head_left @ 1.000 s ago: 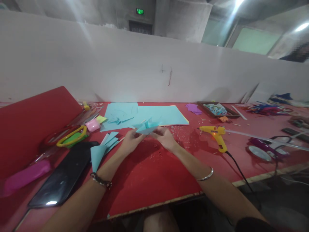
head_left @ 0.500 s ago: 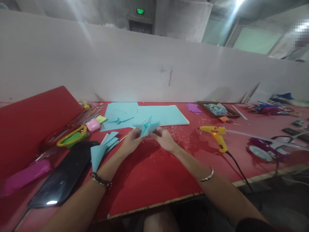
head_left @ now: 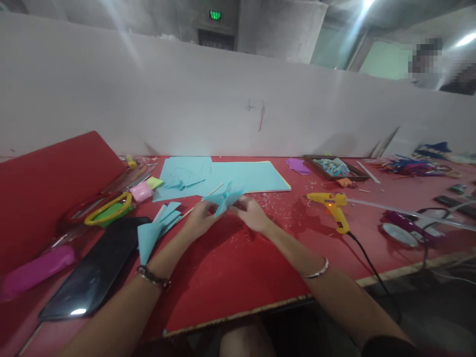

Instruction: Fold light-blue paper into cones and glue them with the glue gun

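Both my hands meet above the red table (head_left: pixel 230 277) and pinch a small folded light-blue paper shape (head_left: pixel 224 199). My left hand (head_left: pixel 201 219) grips its left underside with closed fingers. On the right side, my right hand (head_left: pixel 253 213) is closed on the same paper. The shape has pointed flaps sticking up and outward. Behind it lie flat light-blue paper sheets (head_left: pixel 238 176). Folded blue paper cones (head_left: pixel 154 233) rest left of my left wrist.
A yellow glue gun (head_left: pixel 332 206) with a black cord lies to the right. A black phone (head_left: pixel 100 267), yellow-handled scissors (head_left: pixel 107 208) and a pink wrapped object (head_left: pixel 35 270) lie at left. A tray of scraps (head_left: pixel 332 168) and purple paper (head_left: pixel 298 166) sit at the back.
The folded blue paper has been squeezed narrower between my hands, its flaps now pointing more upward. My hands have drawn slightly closer together.
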Tool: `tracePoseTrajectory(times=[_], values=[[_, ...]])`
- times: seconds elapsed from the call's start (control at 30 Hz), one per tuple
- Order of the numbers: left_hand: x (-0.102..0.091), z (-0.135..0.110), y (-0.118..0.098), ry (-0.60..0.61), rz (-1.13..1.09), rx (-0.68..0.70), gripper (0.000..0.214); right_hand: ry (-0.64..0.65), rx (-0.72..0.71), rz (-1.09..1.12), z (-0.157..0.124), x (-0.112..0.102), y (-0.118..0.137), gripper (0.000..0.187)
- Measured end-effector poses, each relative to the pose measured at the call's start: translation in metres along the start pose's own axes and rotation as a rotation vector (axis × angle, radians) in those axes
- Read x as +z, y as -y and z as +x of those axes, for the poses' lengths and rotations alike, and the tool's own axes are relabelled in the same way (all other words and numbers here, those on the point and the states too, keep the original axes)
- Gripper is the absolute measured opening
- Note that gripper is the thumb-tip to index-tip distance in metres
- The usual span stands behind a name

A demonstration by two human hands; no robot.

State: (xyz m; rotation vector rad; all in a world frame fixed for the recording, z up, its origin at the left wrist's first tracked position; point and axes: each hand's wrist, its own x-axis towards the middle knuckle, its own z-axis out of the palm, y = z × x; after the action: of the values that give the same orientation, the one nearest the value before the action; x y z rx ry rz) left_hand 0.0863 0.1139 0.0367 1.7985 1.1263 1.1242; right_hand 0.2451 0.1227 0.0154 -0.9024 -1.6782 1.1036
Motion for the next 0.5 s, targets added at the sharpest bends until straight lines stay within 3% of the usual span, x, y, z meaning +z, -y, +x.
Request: tracePoseTrajectory(times=[0.37, 0.5], values=[[0.0, -0.005, 0.004, 0.064, 0.089, 0.047, 0.006, 0.142, -0.049, 0.022, 0.0, 0.0, -0.001, 0.023], [-0.001, -0.006, 0.006, 0.129, 0.09, 0.075, 0.025, 0.15, -0.041, -0.009, -0.001, -0.001, -0.003, 0.023]])
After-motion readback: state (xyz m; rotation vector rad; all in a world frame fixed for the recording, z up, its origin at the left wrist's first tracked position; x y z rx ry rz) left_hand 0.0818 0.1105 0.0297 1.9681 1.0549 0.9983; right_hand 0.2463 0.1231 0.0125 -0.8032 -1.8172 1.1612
